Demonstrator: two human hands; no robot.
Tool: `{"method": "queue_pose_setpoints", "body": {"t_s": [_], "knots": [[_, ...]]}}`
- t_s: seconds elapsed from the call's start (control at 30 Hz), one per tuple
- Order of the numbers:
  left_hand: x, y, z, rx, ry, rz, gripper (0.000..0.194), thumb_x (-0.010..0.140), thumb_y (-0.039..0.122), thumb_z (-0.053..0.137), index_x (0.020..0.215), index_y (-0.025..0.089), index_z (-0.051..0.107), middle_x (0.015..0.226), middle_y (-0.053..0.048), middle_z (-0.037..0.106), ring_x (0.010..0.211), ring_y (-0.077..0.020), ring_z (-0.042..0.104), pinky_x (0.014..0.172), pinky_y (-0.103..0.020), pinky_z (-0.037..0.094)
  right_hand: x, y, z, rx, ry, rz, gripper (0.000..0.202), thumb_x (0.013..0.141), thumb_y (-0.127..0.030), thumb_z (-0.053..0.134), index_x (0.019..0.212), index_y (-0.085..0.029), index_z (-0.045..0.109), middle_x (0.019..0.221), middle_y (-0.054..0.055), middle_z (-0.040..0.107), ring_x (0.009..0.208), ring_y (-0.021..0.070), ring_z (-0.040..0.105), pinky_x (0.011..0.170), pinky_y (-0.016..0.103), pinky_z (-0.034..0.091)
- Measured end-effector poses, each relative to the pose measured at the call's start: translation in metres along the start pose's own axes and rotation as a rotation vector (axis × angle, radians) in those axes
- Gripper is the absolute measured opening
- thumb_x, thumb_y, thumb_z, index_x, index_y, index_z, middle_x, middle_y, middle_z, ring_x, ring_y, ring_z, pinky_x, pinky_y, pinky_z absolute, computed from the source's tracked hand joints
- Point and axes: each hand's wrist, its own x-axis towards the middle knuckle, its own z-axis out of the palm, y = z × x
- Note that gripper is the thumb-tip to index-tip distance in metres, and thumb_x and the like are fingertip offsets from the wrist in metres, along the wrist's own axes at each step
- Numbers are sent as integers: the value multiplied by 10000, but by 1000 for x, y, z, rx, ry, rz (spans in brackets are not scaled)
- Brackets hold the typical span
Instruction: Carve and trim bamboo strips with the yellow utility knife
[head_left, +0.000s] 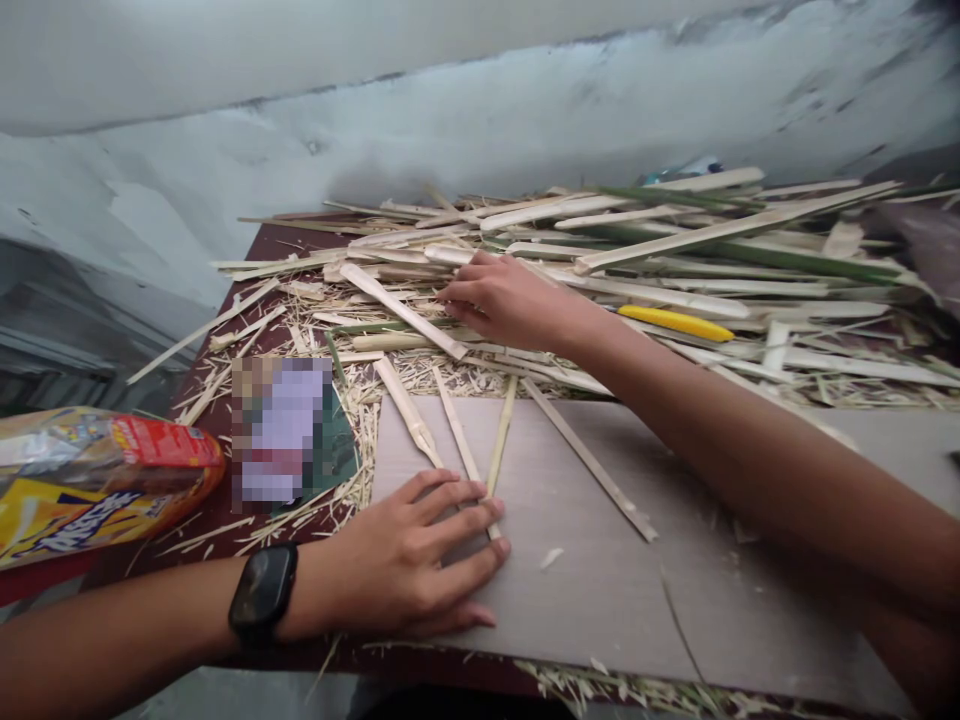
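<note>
Resting on strips: left hand, spread, not gripping | right hand: curled over pile, hold unclear | packet: contents indistinct

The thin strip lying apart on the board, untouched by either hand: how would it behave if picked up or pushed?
The strip is probably light, being so thin and narrow. It seems fairly stiff, lying almost straight. Pushed, it would likely slide rather than roll, as it looks flat on the smooth-looking board.
</note>
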Motion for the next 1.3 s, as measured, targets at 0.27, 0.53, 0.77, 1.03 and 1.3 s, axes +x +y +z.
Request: {"method": "queue_pose_setpoints", "body": {"t_s": [0.27,0.53,0.77,1.03,1.3], "knots": [[1,-1,0,-4,21,-1,451,1018,488,531,1259,119,627,1348,-137,625,1272,-298,529,1112,-475,439,-4,2,13,-174,1,69,497,1056,-464,353,1213,-149,705,1449,156,560,1369,378,409,1109,537,265],[0,0,2,0,17,0,461,1018,496,525,1267,120,626,1362,-140,616,1268,-304,531,1106,-483,442,1,3,6,-236,26,69,463,1057,-445,353,1195,-151,683,1267,145,668,1244,323,511,1077,493,327],[0,-1,2,-2,16,-1,453,1016,486,532,1270,123,626,1365,-139,616,1273,-301,529,1109,-480,446,3,2,-6,-272,83,80,410,994,-123,287,1042,-136,694,1001,147,656,963,259,561,890,438,425],[1,0,0,1,12,0,447,1013,478,539,1265,119,629,1360,-139,623,1272,-301,533,1105,-480,452,-2,20,-4,-324,70,73,296,1022,-275,430,887,-149,662,836,108,641,955,281,543,877,489,393],[0,1,-2,-7,14,-1,434,1012,458,548,1265,115,631,1354,-141,625,1267,-303,537,1106,-480,447,1,9,-15,-354,55,70,365,1017,-161,266,946,-128,623,911,160,652,972,310,555,852,475,366]]}}
